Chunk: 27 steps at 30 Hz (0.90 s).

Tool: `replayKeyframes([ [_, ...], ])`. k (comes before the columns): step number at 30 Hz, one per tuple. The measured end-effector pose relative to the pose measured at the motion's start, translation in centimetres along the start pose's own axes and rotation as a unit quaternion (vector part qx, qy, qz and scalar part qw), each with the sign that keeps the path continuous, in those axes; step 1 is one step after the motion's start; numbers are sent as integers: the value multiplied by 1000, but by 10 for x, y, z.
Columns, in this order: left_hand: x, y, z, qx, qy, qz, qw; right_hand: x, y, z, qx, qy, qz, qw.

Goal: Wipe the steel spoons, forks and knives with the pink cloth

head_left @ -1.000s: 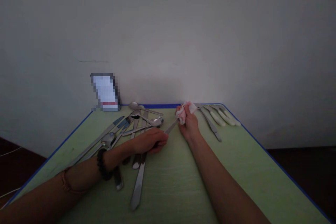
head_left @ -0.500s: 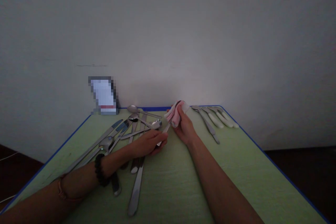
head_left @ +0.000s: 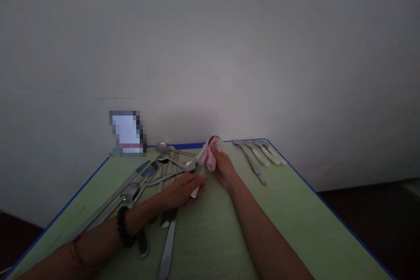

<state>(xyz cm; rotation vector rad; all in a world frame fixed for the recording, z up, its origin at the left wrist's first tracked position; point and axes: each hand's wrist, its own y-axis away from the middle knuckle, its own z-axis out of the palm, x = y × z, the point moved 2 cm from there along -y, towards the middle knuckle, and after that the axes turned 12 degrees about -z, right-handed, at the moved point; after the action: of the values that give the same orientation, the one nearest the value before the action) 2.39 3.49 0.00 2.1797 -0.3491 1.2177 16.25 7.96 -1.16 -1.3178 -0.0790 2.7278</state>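
My left hand (head_left: 187, 187) is closed around the pale handle of a spoon (head_left: 215, 138), whose rounded metal head shows above a cloth. My right hand (head_left: 222, 165) pinches that pink and white cloth (head_left: 210, 156) around the spoon, just below its head. Most of the spoon's neck is hidden in the folds. Left of my hands lies a loose pile of metal cutlery, with a large spoon (head_left: 130, 190), a table knife (head_left: 131, 176) and several other pieces crossing one another. Part of this pile is covered by my left forearm.
On the right of the green table (head_left: 210, 245) lie a metal fork or spoon (head_left: 252, 164) and several white-handled forks (head_left: 261, 157). A blurred-out phone-like screen (head_left: 127, 133) leans at the back left. A grey wall (head_left: 210, 52) stands right behind the table's blue edge.
The view has tilted up slightly, so the table sits lower in the picture. More of the spoon's head now shows above the cloth. Both hands keep their hold.
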Motion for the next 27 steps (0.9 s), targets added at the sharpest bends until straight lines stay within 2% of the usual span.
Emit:
replayKeyframes([
  [8,-4,-2,0,7,-10,9,1000,3,-11,-4,-34,-30,21,999],
  [13,-2,-1,-1,9,-25,34,999,4,-19,-7,34,-74,-8,997],
  [17,0,2,-3,9,-56,36,998,6,-21,-10,67,-63,-36,995],
  [27,-1,4,-2,-12,-73,45,996,11,-23,-12,-2,-25,-2,1000],
])
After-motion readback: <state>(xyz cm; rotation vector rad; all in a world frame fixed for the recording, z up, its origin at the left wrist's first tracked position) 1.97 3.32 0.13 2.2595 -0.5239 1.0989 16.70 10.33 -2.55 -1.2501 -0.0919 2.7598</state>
